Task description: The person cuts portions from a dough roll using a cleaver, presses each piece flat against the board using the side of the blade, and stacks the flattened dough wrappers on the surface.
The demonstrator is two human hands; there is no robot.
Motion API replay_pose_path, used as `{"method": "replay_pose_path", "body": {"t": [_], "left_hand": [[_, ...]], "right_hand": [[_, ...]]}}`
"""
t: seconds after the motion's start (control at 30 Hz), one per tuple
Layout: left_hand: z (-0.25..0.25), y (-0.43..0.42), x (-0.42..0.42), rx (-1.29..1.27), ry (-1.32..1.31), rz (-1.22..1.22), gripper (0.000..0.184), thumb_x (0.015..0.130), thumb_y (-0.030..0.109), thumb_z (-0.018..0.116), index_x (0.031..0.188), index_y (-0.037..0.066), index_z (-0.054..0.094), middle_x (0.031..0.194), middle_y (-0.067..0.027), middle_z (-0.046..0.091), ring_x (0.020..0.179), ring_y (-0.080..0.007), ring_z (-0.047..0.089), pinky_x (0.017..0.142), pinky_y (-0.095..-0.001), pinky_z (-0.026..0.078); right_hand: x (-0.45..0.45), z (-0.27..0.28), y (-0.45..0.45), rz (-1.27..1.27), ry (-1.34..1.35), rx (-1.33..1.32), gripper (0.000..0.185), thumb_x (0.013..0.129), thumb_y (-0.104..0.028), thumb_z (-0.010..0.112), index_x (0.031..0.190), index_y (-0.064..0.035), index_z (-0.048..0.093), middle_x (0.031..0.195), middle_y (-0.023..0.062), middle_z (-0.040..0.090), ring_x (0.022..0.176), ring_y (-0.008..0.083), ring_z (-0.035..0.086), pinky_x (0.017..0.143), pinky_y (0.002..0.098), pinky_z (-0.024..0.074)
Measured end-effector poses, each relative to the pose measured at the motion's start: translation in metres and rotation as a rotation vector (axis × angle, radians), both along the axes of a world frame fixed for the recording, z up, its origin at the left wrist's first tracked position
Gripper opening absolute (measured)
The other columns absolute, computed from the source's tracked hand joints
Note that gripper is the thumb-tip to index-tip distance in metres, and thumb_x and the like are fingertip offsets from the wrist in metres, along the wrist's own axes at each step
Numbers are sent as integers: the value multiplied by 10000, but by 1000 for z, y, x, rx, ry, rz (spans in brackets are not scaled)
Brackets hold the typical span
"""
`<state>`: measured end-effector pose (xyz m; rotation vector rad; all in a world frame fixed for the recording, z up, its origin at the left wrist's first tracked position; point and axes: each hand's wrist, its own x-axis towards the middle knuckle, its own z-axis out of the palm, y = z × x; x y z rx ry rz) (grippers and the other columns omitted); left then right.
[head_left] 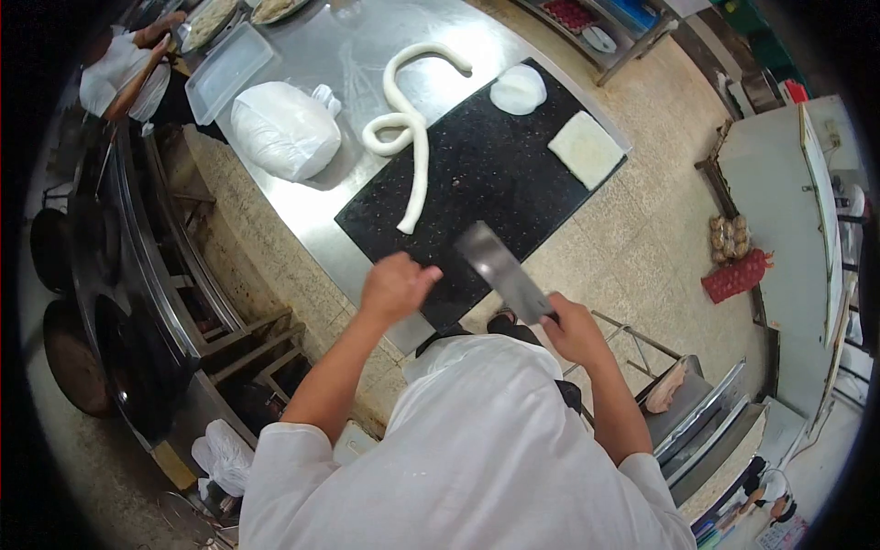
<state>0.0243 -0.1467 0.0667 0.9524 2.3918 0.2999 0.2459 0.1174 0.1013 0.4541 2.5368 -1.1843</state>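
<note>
A long white rope of dough [419, 165] lies curved and looped across the steel table and a black slab [477, 174], its near end on the slab. Just below that end is my left hand [396, 286], its fingers curled in and the thumb pointing right; whether it holds anything is hidden. My right hand [575, 330] grips the handle of a broad metal cleaver [501, 270], whose blade points up and left above the slab's near edge. Toward the slab's far right lie a round white piece [519, 90] and a square pale slab of dough [587, 150].
A full white plastic bag [286, 131] and a clear tub [233, 71] occupy the steel table's [357, 37] left side. Another person [128, 78] stands at the upper left near bowls. Woks [78, 357] line the left; a stool [632, 344] is at right.
</note>
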Motion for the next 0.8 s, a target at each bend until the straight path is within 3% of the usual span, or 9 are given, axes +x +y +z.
{"method": "replay_pose_path", "body": {"t": [0.03, 0.1, 0.13, 0.2, 0.27, 0.37, 0.47, 0.6, 0.8], "left_hand": [[-10, 8, 15, -5, 1, -6, 304, 954, 335, 662, 1002, 38, 708, 1049, -139, 680, 1003, -334, 655, 893, -436, 510], [-42, 26, 42, 207, 426, -402, 450, 966, 478, 635, 1249, 132, 690, 1391, -146, 593, 1359, -372, 494, 1125, -574, 374], [-42, 39, 46, 201, 429, -407, 450, 966, 478, 635, 1249, 132, 690, 1391, -146, 593, 1359, -372, 494, 1125, -574, 374], [-43, 68, 44, 287, 346, -360, 607, 965, 537, 603, 1492, 244, 539, 1641, -129, 358, 1546, -408, 234, 1201, -716, 140], [-47, 97, 40, 268, 325, -388, 647, 966, 563, 583, 1534, 268, 487, 1666, -132, 314, 1557, -413, 205, 1195, -733, 122], [-48, 128, 23, 252, 340, -436, 677, 974, 593, 551, 1570, 292, 444, 1685, -134, 280, 1567, -416, 182, 1191, -743, 113], [-50, 124, 18, 260, 366, -483, 664, 993, 626, 494, 1570, 302, 442, 1686, -116, 283, 1569, -398, 180, 1196, -734, 103], [-55, 102, 15, 191, 444, -479, 691, 993, 650, 466, 1591, 309, 408, 1704, -76, 261, 1583, -354, 168, 1212, -716, 39], [-46, 105, 7, 139, 315, -430, 735, 985, 665, 470, 1609, 287, 375, 1713, -87, 239, 1588, -373, 141, 1240, -659, 40]], "right_hand": [[20, 0, 5, -135, 40, -48, 145, 946, -114, 646, 1038, -17, 592, 837, 198, 668, 778, 387, 657, 713, 453, 524], [50, 1, 14, -271, 81, -104, 138, 944, -110, 655, 1036, -20, 604, 774, 162, 660, 719, 311, 657, 675, 405, 523], [59, 4, 20, -407, 78, -176, 135, 962, -134, 650, 1013, -15, 612, 742, 121, 648, 669, 250, 642, 641, 360, 510], [66, 10, 32, -561, 73, -255, 150, 981, -158, 644, 991, -10, 619, 711, 80, 637, 618, 189, 627, 607, 316, 496], [56, 13, 53, -635, 316, -232, 210, 1020, -207, 621, 996, 1, 629, 709, 34, 615, 613, 96, 578, 583, 281, 476], [-8, -7, 91, -756, 537, -362, 278, 1046, -267, 603, 957, -4, 622, 721, 35, 611, 609, 108, 560, 572, 285, 461], [-78, -63, 128, -924, 366, -711, 267, 1056, -297, 575, 989, -38, 588, 731, 36, 597, 585, 134, 569, 539, 302, 473], [-88, -78, 133, -1054, 35, -599, 231, 1052, -276, 574, 980, -56, 564, 692, 28, 570, 545, 141, 559, 499, 314, 471], [-19, -68, 71, -687, -79, -445, 307, 1000, -331, 661, 947, -32, 614, 677, 21, 591, 497, 117, 534, 450, 303, 419]]}}
